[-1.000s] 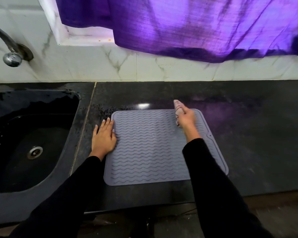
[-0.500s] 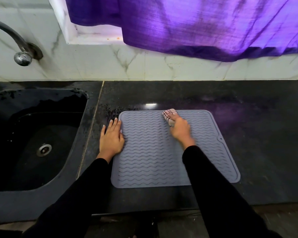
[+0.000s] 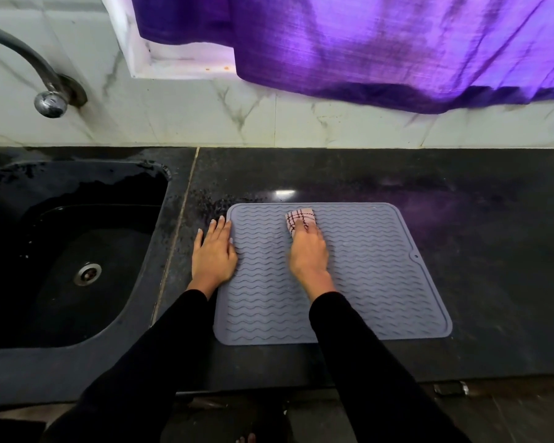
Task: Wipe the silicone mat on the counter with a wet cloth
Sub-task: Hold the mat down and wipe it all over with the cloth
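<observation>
Right grip (image 3: 307, 251) — cloth (image 3: 299, 219) beneath fingertips.

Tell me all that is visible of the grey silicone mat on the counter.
The silicone mat is a grey rectangle with rounded corners, a raised rim and rows of wavy ridges; a small notch with a hole sits on its right edge. It looks soft and matte. It lies flat on the dark counter, right of the sink. The left hand presses its left edge, partly on the counter. The right hand holds a folded checked cloth against its far middle part.
</observation>
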The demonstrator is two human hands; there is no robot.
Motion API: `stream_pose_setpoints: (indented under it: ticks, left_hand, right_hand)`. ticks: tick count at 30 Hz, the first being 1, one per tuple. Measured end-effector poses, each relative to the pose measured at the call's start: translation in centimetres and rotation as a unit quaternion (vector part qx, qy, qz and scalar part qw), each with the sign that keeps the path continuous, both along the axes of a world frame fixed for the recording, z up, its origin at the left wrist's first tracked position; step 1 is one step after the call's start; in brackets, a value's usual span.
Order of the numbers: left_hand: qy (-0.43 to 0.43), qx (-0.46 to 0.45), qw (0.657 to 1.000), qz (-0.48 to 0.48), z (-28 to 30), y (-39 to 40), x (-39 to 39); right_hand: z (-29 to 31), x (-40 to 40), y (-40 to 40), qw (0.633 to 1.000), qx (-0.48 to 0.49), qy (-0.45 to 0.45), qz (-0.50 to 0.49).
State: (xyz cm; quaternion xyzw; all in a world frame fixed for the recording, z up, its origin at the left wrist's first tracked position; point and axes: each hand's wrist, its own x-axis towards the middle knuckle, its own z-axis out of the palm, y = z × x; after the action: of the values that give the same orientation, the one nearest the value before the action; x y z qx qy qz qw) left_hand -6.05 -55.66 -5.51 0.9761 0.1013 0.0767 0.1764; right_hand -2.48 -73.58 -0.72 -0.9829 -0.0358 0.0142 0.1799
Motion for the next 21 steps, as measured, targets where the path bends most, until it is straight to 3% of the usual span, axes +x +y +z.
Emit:
stream_pose_setpoints:
  ticks: [6,9,11,13,15,18,21]
  left_hand:
    - [0.006,-0.004,1.0,0.0,0.1,-0.1,0.0]
    - [0.046,0.001,0.999,-0.017,0.3,0.2,0.1]
    - [0.082,-0.007,0.996,-0.041,0.7,0.9,0.3]
    - [0.103,-0.01,0.992,-0.07,1.0,1.6,0.3]
    - [0.097,-0.001,0.991,-0.088,1.1,2.0,0.0]
    - [0.055,0.026,0.994,-0.087,0.5,1.8,-1.0]
    - [0.034,0.037,0.996,-0.071,-0.2,1.6,-1.2]
  right_hand:
    - [1.5,1.5,-0.7,0.999,0.029,0.036,-0.001]
    - [2.3,3.0,-1.8,0.977,0.17,0.111,-0.059]
    - [3.4,3.7,-1.9,0.929,0.317,0.171,-0.087]
    - [4.0,3.5,-1.3,0.904,0.38,0.157,-0.118]
    - [4.2,2.2,0.1,0.93,0.326,0.093,-0.14]
    - [2.5,-1.5,2.6,0.987,0.145,0.03,-0.065]
    - [-0.3,-4.7,4.7,0.999,-0.038,-0.003,0.036]
